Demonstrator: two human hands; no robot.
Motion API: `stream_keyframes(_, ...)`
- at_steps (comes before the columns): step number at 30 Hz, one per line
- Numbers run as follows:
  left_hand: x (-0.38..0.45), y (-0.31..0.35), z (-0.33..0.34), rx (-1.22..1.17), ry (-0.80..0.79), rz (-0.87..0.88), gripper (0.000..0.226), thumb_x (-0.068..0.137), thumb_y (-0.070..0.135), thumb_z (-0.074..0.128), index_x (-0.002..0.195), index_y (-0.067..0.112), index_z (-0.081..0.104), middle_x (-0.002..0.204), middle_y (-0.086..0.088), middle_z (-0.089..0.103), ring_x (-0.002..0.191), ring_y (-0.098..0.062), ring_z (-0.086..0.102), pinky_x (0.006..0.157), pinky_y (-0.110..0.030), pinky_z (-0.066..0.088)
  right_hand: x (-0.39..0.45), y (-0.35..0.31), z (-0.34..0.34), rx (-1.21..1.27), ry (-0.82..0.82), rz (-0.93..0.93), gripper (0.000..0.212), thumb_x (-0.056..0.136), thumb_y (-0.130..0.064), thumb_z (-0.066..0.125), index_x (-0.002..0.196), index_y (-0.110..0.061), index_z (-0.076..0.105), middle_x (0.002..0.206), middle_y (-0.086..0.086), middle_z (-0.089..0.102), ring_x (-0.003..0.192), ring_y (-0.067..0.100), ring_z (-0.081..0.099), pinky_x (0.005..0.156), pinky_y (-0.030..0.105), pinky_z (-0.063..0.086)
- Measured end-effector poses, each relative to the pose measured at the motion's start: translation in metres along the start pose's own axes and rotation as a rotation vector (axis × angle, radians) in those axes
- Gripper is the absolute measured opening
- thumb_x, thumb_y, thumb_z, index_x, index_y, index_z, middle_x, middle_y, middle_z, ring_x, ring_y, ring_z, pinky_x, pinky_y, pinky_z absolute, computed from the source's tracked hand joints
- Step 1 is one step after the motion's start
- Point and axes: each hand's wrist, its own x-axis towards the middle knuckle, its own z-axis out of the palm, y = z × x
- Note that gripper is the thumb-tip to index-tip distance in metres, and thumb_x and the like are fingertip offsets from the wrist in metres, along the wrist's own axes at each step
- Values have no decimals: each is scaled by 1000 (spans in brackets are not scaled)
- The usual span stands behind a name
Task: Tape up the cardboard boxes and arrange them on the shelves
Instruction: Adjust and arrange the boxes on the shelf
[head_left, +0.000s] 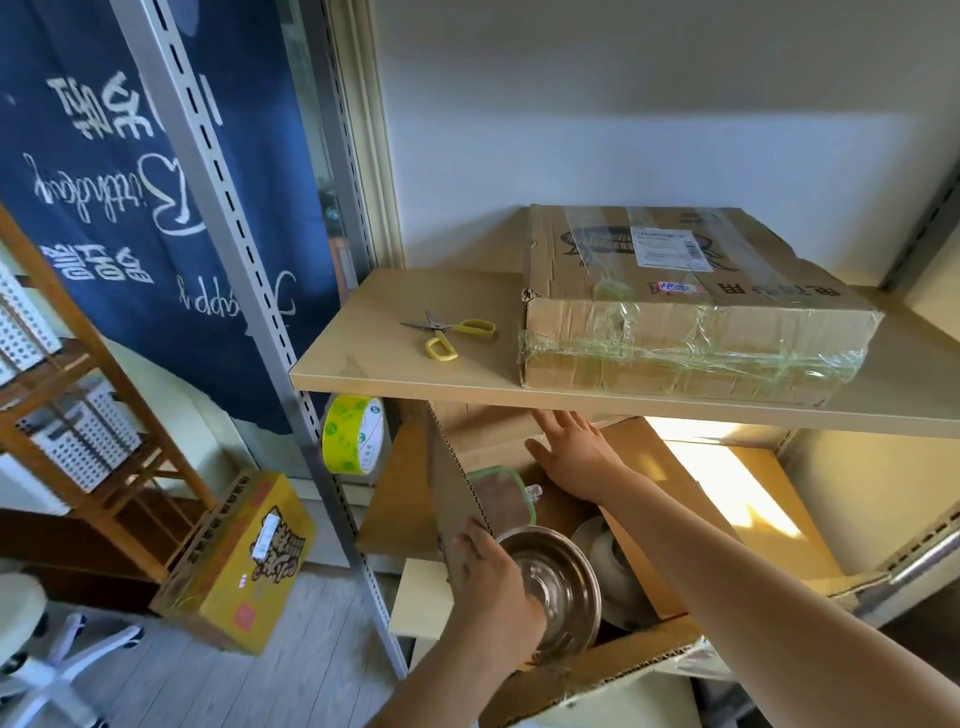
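An open cardboard box (675, 483) sits on the lower shelf, holding a steel bowl (558, 577), a green-lidded container (498, 493) and a white dish (618, 571). My left hand (491, 577) grips the box's upright left flap (452, 478). With fingers straight, my right hand (571, 447) reaches over the far side of the box, just under the upper shelf. A taped, flat cardboard box (685, 301) lies on the upper shelf (395, 374). A roll of yellow-green tape (353, 436) hangs at the shelf post. Yellow-handled scissors (449, 332) lie on the upper shelf.
A yellow printed carton (239, 561) stands on the wooden floor at the left. Behind it are a wooden rack with white baskets (78, 436) and a blue banner (130, 171). A white chair base (47, 660) is at the bottom left. The grey slotted shelf post (249, 249) runs diagonally.
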Motion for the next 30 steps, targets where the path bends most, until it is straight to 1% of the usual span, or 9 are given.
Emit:
stream_keyframes(4,-18,-10,6,18,-41,-9,85,96,9,41,149,5,-25,158,-19,23,128,-28,51,103,-27,45,16,-16,-7,-24,-39,88,55,102,-50,31,146,-17,36,140,16,50,129,35,45,108,45,35)
stream_keyframes(7,-33,-19,19,145,-32,-4,86,96,21,40,149,10,-27,163,-6,13,67,-8,55,59,-5,41,36,-26,-11,-64,-130,142,60,103,-53,21,150,-17,33,147,17,45,129,37,47,107,44,38)
stream_keyframes(9,-33,-20,31,166,-4,51,93,92,32,44,150,7,-24,164,-11,1,92,-13,62,77,-10,47,44,-30,-12,-22,-160,134,61,103,-53,18,154,-21,26,156,14,34,136,36,40,111,43,35)
stream_keyframes(11,-19,-17,45,158,156,195,100,87,48,48,152,0,-10,162,-19,2,138,-28,41,109,-28,40,45,-31,-9,9,-150,100,58,103,-52,21,154,-25,25,158,11,29,139,35,37,113,42,32)
stream_keyframes(13,0,-7,56,208,180,203,112,76,70,42,154,8,-8,163,-16,1,148,-33,17,118,-45,27,42,-26,-4,38,-135,71,54,104,-49,25,154,-29,27,158,10,29,140,34,34,115,42,30)
stream_keyframes(16,31,8,68,266,12,64,115,71,80,38,152,24,-21,159,-9,-27,147,-44,-13,114,-65,5,31,-11,6,86,-118,-10,52,103,-46,29,153,-34,24,159,6,26,146,30,21,116,49,26)
stream_keyframes(20,62,8,70,451,-37,52,116,74,77,45,152,22,-20,156,-15,-32,139,-54,-26,102,-77,-11,7,3,11,44,-227,-62,58,102,-48,34,155,-29,19,164,4,6,150,30,10,118,55,22)
stream_keyframes(25,99,-25,64,684,10,83,122,69,81,48,155,18,-12,158,-18,-26,136,-56,-29,97,-80,-15,-73,7,-34,76,-352,-78,58,98,-59,37,150,-34,35,148,-4,46,122,21,54,96,26,40)
stream_keyframes(30,123,-28,53,745,-35,138,112,74,83,40,154,24,-12,158,-14,-28,136,-54,-31,96,-80,-18,-156,4,-56,179,-619,-123,97,74,-71,64,151,-51,10,157,-20,25,141,8,29,117,37,23)
